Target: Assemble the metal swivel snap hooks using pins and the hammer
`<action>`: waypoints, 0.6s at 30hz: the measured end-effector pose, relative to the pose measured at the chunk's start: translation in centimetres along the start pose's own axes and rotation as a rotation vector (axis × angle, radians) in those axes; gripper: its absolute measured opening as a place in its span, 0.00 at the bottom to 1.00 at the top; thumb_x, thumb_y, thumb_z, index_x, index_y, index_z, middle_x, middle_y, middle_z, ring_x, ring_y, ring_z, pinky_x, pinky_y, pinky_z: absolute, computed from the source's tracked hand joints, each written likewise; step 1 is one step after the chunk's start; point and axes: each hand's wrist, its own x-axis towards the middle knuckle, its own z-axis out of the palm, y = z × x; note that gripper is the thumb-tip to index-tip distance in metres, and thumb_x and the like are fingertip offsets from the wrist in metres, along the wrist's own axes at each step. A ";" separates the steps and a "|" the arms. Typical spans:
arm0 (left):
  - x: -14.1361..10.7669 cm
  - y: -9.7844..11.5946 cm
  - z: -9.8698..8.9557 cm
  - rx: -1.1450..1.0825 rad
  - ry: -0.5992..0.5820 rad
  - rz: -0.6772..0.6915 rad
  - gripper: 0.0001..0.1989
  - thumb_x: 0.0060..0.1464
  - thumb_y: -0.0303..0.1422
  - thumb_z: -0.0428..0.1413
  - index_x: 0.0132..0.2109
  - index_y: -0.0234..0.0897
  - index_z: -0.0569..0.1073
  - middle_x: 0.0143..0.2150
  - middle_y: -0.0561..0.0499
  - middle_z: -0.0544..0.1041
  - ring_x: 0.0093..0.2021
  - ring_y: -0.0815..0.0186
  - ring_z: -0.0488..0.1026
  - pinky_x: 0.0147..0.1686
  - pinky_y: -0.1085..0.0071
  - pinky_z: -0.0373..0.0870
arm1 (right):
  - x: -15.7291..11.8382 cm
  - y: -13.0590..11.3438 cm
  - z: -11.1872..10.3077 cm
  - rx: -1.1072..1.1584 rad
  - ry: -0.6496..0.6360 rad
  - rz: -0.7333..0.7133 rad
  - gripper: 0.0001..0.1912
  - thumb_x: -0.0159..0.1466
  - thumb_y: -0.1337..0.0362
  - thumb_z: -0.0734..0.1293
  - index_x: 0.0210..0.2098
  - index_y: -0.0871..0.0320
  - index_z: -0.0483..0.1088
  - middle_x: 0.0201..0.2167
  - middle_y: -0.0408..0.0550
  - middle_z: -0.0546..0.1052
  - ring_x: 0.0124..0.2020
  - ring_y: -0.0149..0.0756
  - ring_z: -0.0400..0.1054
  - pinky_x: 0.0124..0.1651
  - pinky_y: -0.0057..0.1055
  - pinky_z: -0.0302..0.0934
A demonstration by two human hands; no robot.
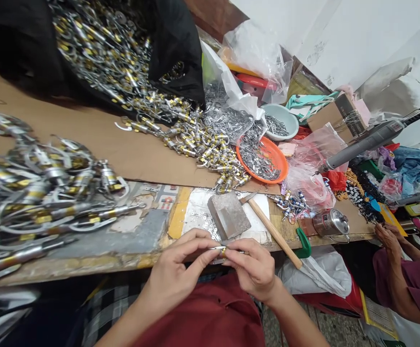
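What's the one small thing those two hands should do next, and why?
Perhaps turn the small metal piece slightly for a clearer look. The left hand and right hand pinch it between them, near the bench's edge, and their fingers cover much of it.

Bright, even light; soft shadows; metal parts blurred, stretched toward left edge.

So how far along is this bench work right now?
Partway, it seems. The silver-and-yellow pieces heaped on the cardboard look assembled. The left hand and right hand hold one small piece between them. Loose parts remain in the orange dish and beside the grey block; how many are left, I can't tell.
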 end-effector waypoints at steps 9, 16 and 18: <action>-0.1 0.6 -0.5 -0.096 -0.003 -0.077 0.05 0.45 0.33 0.58 0.27 0.40 0.80 0.30 0.48 0.81 0.33 0.61 0.77 0.34 0.72 0.75 | 0.6 -0.5 0.0 0.070 0.018 0.050 0.17 0.61 0.73 0.64 0.48 0.54 0.70 0.38 0.51 0.77 0.38 0.34 0.73 0.39 0.29 0.71; -0.2 0.6 0.0 -0.203 0.067 -0.214 0.04 0.41 0.33 0.61 0.26 0.39 0.80 0.27 0.50 0.82 0.29 0.62 0.78 0.29 0.73 0.76 | 1.2 -1.0 0.2 0.142 0.074 0.146 0.10 0.61 0.70 0.65 0.42 0.56 0.74 0.34 0.50 0.78 0.34 0.33 0.73 0.35 0.27 0.71; -0.3 0.5 0.3 -0.251 0.115 -0.273 0.05 0.39 0.34 0.62 0.27 0.38 0.80 0.27 0.49 0.82 0.28 0.61 0.78 0.29 0.73 0.76 | 1.3 -1.1 0.4 0.186 0.117 0.202 0.09 0.60 0.70 0.66 0.39 0.57 0.75 0.32 0.50 0.78 0.32 0.33 0.73 0.35 0.27 0.70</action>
